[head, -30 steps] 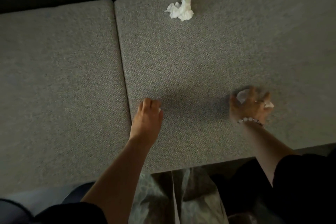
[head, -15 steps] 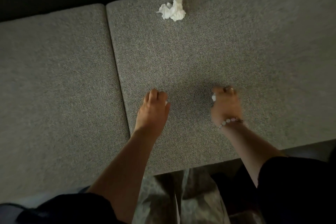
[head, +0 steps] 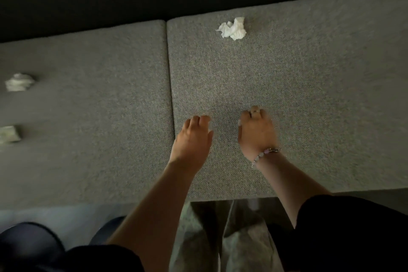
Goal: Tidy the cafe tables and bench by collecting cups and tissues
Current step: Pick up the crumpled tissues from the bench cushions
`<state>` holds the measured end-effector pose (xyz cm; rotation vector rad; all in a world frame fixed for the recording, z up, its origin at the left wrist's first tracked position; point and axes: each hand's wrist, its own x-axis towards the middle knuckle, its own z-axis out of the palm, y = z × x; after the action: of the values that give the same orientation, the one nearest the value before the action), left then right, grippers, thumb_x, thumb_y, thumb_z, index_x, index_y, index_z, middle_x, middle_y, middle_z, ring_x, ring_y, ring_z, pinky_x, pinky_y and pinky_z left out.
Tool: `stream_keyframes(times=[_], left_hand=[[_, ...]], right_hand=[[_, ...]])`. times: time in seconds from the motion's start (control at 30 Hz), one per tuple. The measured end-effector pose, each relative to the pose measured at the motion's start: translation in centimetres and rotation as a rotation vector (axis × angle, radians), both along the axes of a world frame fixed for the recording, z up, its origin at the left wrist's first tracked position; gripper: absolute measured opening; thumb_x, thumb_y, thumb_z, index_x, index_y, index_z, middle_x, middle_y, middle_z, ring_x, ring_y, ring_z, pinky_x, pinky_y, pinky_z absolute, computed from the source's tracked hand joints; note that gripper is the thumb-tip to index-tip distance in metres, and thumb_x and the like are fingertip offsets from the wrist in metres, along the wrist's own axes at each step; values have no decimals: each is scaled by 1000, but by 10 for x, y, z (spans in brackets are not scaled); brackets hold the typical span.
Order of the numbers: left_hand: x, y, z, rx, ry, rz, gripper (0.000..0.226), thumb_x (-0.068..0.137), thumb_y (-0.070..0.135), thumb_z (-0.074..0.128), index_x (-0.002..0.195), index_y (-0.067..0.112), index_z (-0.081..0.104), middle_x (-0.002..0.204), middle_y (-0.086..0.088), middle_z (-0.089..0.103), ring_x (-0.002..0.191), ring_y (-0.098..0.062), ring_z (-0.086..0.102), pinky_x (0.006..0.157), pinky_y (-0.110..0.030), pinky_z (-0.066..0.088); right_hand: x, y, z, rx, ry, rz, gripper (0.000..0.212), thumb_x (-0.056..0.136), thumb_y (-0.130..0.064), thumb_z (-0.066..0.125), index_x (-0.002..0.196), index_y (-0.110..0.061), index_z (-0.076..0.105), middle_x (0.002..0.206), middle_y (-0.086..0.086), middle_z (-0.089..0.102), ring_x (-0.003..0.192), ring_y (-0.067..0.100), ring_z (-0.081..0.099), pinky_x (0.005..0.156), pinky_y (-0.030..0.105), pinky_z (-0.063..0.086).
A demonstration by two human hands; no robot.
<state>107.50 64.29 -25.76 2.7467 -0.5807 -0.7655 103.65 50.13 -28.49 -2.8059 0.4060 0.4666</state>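
Your right hand (head: 257,132) has swung in beside your left hand (head: 193,137) over the table (head: 309,95). One crumpled tissue (head: 233,28) sits nr the back edge, ahead; another wad (head: 18,81) far left. Light, soft, squashy: pinch its bulk from above. R grip curls round a white scrap (head: 239,122); L grip curled, contents can't tell.

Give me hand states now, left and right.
Left hand: fingers curled, inside hidden, cannot tell.
Right hand: closed on a white tissue, only a bit showing.
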Motion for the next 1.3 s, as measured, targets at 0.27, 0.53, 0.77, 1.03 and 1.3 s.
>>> stream_keyframes(times=[0.27, 0.53, 0.77, 1.03, 1.3], left_hand=[[-24, 17, 56, 103, -43, -48, 25, 100, 15, 40, 123, 10, 49, 125, -7, 46, 115, -21, 46, 90, -31, 47], [-76, 59, 125, 104, -160, -69, 28, 102, 14, 35, 125, 6, 48, 131, -12, 44, 121, -26, 44, 93, -32, 45], [-142, 116, 185, 87, -204, -29, 31, 101, 14, 34, 128, 4, 46, 131, -14, 43, 122, -28, 42, 95, -33, 44], [-193, 150, 219, 51, -236, -5, 35, 93, 0, 43, 128, 4, 46, 131, -14, 43, 121, -28, 43, 94, -32, 44], [-214, 150, 215, 37, -242, -5, 30, 98, 4, 40, 127, 4, 47, 129, -13, 44, 118, -26, 44, 92, -32, 44]], right_hand=[[-16, 34, 59, -38, -64, 134, 20, 91, -7, 50, 106, 0, 61, 115, 17, 58, 102, 30, 56, 85, 36, 47], [-69, 88, 142, -107, -190, 155, 26, 51, -5, 84, 72, -4, 68, 77, 13, 66, 65, 25, 64, 55, 31, 53], [-137, 151, 200, -157, -218, 215, 28, 45, -3, 86, 66, -3, 67, 69, 14, 64, 59, 28, 63, 49, 31, 52], [-199, 180, 235, -125, -143, 250, 29, 94, -7, 40, 118, -2, 54, 120, 14, 52, 114, 30, 47, 95, 35, 38], [-223, 169, 235, -126, -96, 197, 33, 95, -9, 38, 126, -6, 50, 128, 10, 48, 119, 25, 42, 97, 31, 35]])
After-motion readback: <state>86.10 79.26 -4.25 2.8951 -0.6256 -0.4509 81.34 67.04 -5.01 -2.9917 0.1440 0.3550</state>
